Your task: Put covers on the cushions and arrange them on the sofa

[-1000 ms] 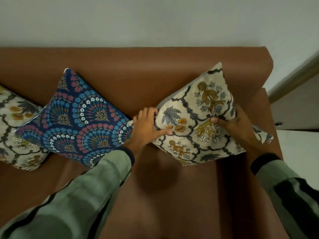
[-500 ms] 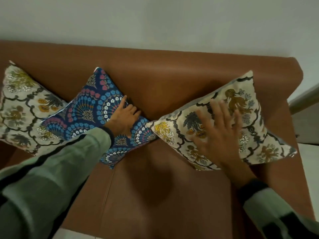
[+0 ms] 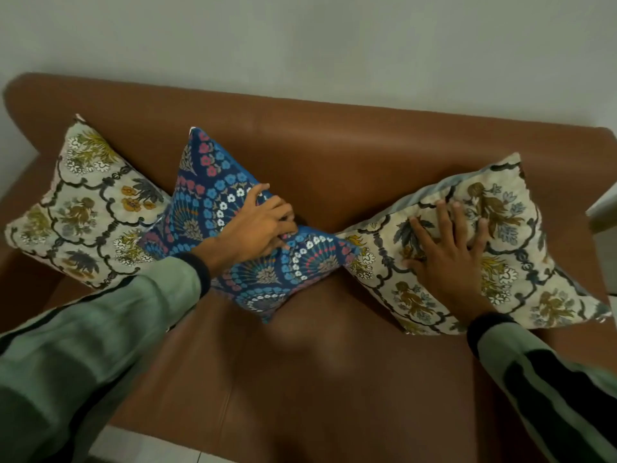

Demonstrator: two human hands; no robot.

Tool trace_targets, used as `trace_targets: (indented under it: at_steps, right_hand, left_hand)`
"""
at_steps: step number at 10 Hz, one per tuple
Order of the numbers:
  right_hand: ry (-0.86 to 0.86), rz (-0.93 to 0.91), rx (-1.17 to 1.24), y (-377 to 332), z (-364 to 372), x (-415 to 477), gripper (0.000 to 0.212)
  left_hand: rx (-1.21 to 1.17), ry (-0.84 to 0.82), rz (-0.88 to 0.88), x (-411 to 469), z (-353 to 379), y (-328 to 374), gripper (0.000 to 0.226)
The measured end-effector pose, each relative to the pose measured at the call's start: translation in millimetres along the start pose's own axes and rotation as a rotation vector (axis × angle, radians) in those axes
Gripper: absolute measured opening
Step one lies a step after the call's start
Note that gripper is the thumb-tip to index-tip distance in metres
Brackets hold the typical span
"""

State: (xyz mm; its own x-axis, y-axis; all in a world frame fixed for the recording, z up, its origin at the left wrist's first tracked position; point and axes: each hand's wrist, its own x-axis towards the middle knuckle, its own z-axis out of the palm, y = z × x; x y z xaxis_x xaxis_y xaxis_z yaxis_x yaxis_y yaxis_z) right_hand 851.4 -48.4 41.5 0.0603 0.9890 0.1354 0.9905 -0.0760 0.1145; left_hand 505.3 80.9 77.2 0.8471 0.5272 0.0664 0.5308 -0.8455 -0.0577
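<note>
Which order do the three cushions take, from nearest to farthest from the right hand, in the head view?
1. Right cream floral cushion: the right hand lies flat on it, at the sofa's right end.
2. Blue patterned cushion: in the middle, under the left hand.
3. Left cream floral cushion: at the sofa's far left end.

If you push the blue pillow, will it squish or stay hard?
Probably squish: the blue pillow puckers where the left hand pinches it. It stands on one corner against the sofa, so a push might topple it.
</note>
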Motion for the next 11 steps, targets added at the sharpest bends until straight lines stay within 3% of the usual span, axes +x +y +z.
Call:
trace_targets:
  at_steps: [2,3,4,6,7,8,9,11]
  right_hand:
    - [-0.007,0.023,0.056,-12.9,-4.6,1.5,0.077]
    - [0.004,0.027,0.062,-21.2,-7.2,3.1,0.08]
    - [0.054,0.034,0.042,-29.5,-10.1,1.9,0.074]
    - [0.099,-0.038,0.143,-94.2,-20.9,-2.6,0.069]
    - [0.006,-0.245,0.28,-162.1,-23.7,7.8,0.065]
    - [-0.209,-0.293,0.239,-202.8,-11.6,27.9,0.07]
    - [-0.312,-0.269,0.191,-213.4,1.5,42.6,0.079]
    - [-0.449,-0.294,0.065,-192.7,-26.9,34.7,0.081]
  left_hand:
    - [0.012,-0.193,-0.09,31.3,11.8,-1.9,0.034]
    - [0.078,-0.16,-0.127,30.9,17.0,-2.9,0.063]
    - [0.087,-0.027,-0.183,6.7,12.9,-4.4,0.072]
    - [0.035,0.176,-0.525,-94.9,21.3,0.5,0.065]
    - [-0.041,0.147,-0.666,-125.2,28.4,6.2,0.067]
    - [-0.217,-0.111,-0.689,-120.9,30.9,-12.3,0.074]
    - [-0.295,-0.35,-0.638,-111.4,30.2,-39.1,0.077]
    - [-0.208,-0.457,-0.585,-127.4,-9.6,-40.2,0.076]
